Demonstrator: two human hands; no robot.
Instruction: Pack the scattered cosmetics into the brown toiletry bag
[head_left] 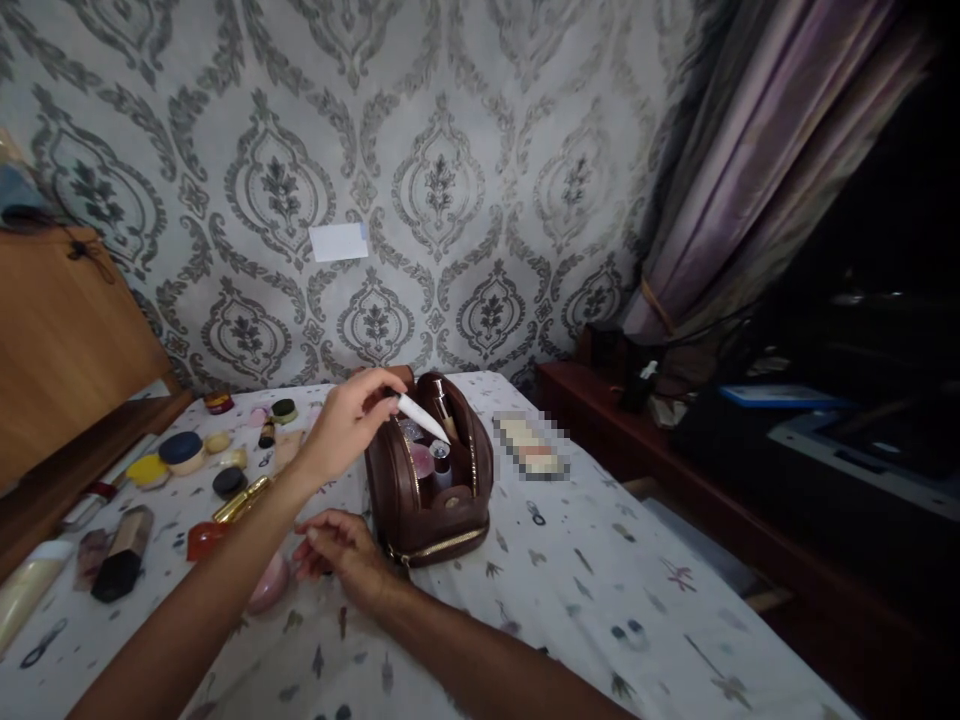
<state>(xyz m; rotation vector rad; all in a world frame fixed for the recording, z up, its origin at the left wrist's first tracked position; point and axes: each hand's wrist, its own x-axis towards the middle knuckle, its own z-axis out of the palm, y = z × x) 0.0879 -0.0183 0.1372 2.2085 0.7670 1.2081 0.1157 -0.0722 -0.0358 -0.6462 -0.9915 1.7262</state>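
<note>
My left hand (pixel 351 425) is closed, pinching the dark-capped end of a slim white tube (pixel 421 415). Its tapered end points down into the open mouth of a brown cosmetic bag (pixel 386 500) with gold zips. Inside the bag are a small bottle with a shiny silver cap (pixel 441 462), a pink round item (pixel 422 460) and a tall bottle with a brown cap (pixel 440 395). Left of the bag, my right hand (pixel 341 555) hovers low over the cloth, loosely open, nothing visible in it. A pink round container (pixel 268 585) lies beside its fingers, partly behind my left forearm.
On the left of the patterned tablecloth (pixel 570 600) stand several cosmetics, among them a blue-lidded jar (pixel 181 452), a gold tube (pixel 241 498), and a black-capped bottle (pixel 124 555). A blurred flat item (pixel 531 445) lies right of the bag. The patterned wall (pixel 442 200) rises behind.
</note>
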